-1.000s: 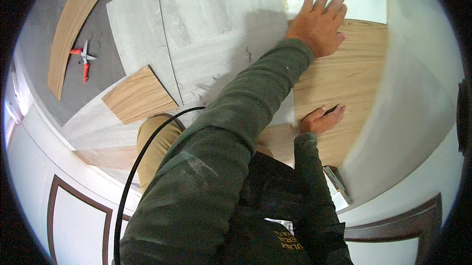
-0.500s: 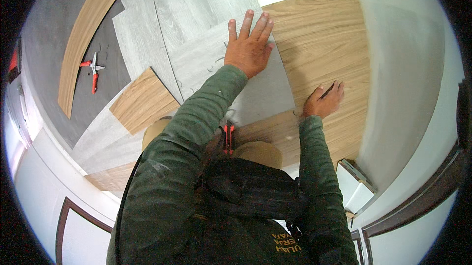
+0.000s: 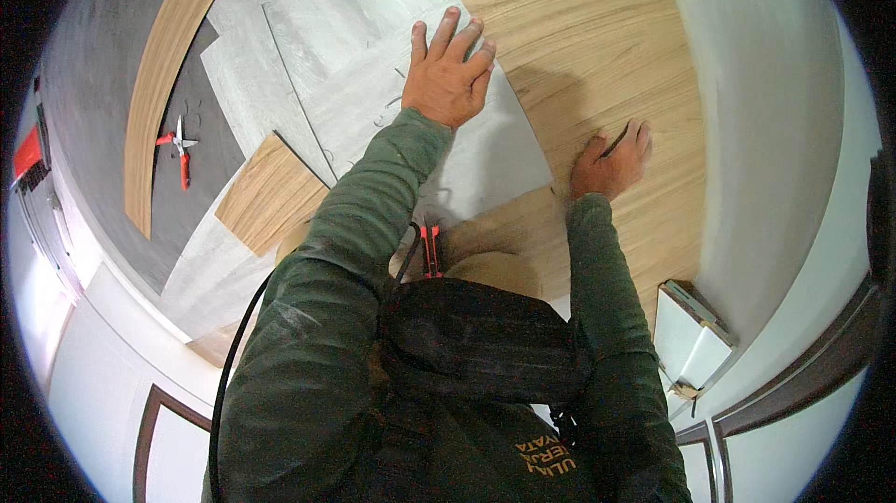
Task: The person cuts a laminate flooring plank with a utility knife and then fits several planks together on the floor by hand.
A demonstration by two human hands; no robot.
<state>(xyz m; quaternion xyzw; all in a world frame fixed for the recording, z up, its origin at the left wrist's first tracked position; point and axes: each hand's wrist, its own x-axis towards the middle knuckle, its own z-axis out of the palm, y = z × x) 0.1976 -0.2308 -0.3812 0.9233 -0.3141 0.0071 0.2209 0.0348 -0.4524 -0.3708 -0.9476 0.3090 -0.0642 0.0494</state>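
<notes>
My left hand (image 3: 446,74) lies palm down with spread fingers on a pale grey wood-look plank (image 3: 369,120), near the edge where it meets the light-brown wood-look planks (image 3: 597,46). On those brown planks, close to the grey plank's corner, rests my right hand (image 3: 613,165), its fingers curled. A thin dark sliver shows between its thumb and fingers; whether that is a held item or a shadow is unclear. A red-and-black utility knife (image 3: 430,249) is in front of my body, beside my knee.
Red-handled snips (image 3: 183,150) lie on the dark floor (image 3: 201,92) at left, beside a long brown plank strip (image 3: 168,74). A short brown plank piece (image 3: 271,193) lies across grey planks. A wall (image 3: 756,111) bounds the right, with a white box (image 3: 691,340) near it.
The whole view has shifted and turned slightly. Both hands appear a little higher in the picture, but stay in nearly the same places on the planks.
</notes>
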